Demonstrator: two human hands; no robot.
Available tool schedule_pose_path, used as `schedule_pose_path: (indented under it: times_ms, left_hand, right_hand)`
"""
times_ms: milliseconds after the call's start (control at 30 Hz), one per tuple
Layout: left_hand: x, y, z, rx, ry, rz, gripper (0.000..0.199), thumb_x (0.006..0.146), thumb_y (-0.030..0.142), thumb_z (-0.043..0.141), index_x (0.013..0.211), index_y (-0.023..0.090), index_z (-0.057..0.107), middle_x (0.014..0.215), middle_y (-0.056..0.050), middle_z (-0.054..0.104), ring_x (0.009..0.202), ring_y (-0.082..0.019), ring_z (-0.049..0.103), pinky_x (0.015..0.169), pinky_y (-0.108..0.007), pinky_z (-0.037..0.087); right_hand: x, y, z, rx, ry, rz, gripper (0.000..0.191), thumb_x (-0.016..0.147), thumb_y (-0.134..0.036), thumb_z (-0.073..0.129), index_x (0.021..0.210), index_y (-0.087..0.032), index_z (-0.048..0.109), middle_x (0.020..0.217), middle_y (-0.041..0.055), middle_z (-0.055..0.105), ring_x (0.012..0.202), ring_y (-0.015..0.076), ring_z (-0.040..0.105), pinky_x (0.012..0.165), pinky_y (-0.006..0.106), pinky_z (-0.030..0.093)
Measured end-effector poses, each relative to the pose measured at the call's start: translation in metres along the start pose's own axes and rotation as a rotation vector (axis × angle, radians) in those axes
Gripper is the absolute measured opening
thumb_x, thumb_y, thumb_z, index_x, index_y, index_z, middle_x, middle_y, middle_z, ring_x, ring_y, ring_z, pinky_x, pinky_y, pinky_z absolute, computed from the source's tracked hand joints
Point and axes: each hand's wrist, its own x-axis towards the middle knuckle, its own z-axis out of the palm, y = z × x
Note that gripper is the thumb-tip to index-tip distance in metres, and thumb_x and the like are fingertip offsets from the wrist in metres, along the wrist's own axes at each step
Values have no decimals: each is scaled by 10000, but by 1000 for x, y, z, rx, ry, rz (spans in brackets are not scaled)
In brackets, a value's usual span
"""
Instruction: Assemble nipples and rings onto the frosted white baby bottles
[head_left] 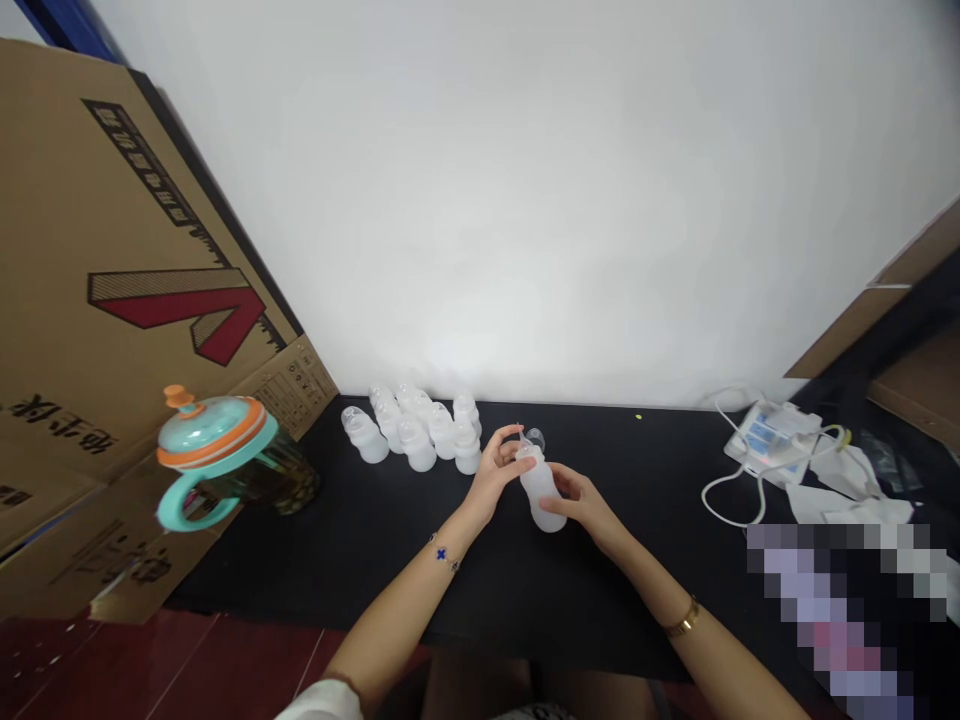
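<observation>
A frosted white bottle (543,497) with a clear top is held between my two hands above the black table. My left hand (498,466) has its fingers around the bottle's neck and cap area, the fingertips at the clear top. Around the lower body of the same bottle, my right hand (577,500) is closed, thumb in front. Several similar white bottles (417,446) with clear tops stand grouped on the table to the left of my hands, near the wall.
On the black table (360,560), a jug (281,470) with a turquoise and orange lid stands left, beside a large cardboard box (135,230). A white device (772,440) with cables and papers lies at the right. A white wall (525,200) rises behind.
</observation>
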Motion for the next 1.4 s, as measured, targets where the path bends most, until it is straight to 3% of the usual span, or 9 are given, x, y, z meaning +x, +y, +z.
schedule_pose_path:
  times_ms: [367,500,600,767,933,1400]
  left_hand:
    - [-1,4,2,-31,-39,-4,520,798,336,783,1239,217,535,1054,-99,745,957,-230,692,853,-325,462]
    - [-2,3,2,-32,18,43,566,750,292,821,1233,226,533,1024,-70,737,942,-214,685,824,-307,474]
    - [-2,1,2,-28,62,90,606,708,252,847,1224,232,530,978,-40,722,917,-195,677,805,-294,482]
    - [-1,0,1,-15,67,107,591,698,245,851,1203,231,545,950,-24,709,898,-183,670,791,-285,489]
    - [0,0,0,-31,71,86,586,696,259,851,1199,229,551,950,-32,721,891,-191,676,783,-289,488]
    - [-2,6,1,-88,16,17,508,731,290,830,1156,207,564,1048,-96,750,916,-224,705,795,-307,486]
  right_hand:
    - [-1,2,1,131,-42,-2,502,745,-396,821,1203,-255,675,1147,68,730,1074,295,669,986,457,470]
    - [0,6,1,70,-55,-36,548,747,-403,822,1245,-264,643,1213,66,700,1136,290,639,992,436,471]
    - [1,11,0,-53,-8,-43,658,695,-393,863,1285,-265,603,1247,72,671,1129,289,628,905,400,517]
    - [1,17,-1,-154,107,-38,693,648,-405,884,1254,-242,592,1162,75,685,1093,290,638,813,362,542]
    - [2,18,-4,-112,83,-39,664,662,-395,881,1239,-245,589,1081,60,704,1004,270,666,763,344,535]
    - [-2,1,0,60,15,47,648,652,-370,880,1229,-251,609,1046,53,741,984,271,680,854,394,506]
